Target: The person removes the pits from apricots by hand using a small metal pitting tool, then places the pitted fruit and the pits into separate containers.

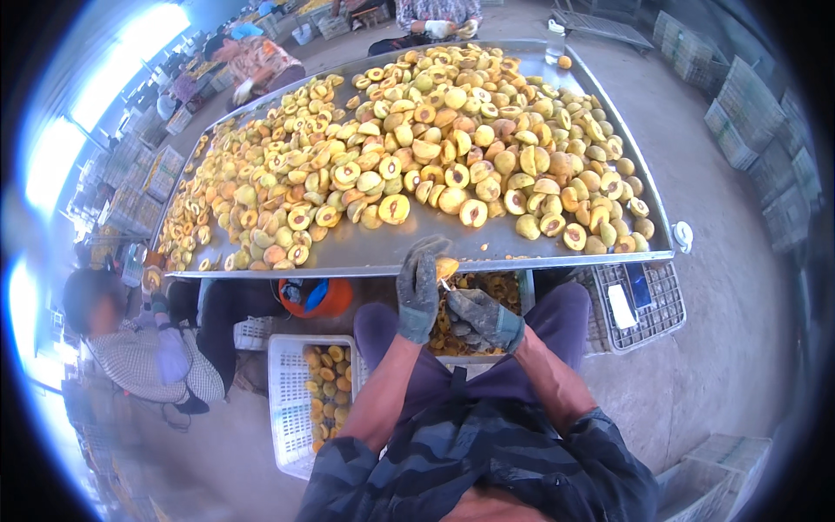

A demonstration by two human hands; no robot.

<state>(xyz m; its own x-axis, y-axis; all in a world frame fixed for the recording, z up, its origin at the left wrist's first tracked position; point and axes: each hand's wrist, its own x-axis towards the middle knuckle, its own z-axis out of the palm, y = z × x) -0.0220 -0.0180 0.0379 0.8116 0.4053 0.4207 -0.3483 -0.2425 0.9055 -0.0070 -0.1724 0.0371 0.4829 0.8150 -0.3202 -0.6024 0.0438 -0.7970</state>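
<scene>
My left hand (pixel 419 287), in a dark grey work glove, holds a yellow-orange fruit half (pixel 446 268), apparently a peach or an apricot, just past the near edge of a metal-topped table (pixel 365 251). My right hand (pixel 484 317), gloved alike, grips a small tool with a thin metal tip (pixel 445 284) that points at the fruit; its handle is hidden in my fingers. A large heap of halved yellow fruit (pixel 424 150) covers much of the metal top, several halves with brown stones or hollows showing. Under my hands, between my knees, a crate (pixel 527 290) holds brownish scraps.
A white plastic basket (pixel 280 391) of fruit halves stands left of my legs, near an orange bucket (pixel 333 300). A grey crate (pixel 659 326) bearing two phone-like objects is at my right. A co-worker (pixel 150 359) sits at left; others work across the table. A bottle (pixel 555 44) stands at the far corner.
</scene>
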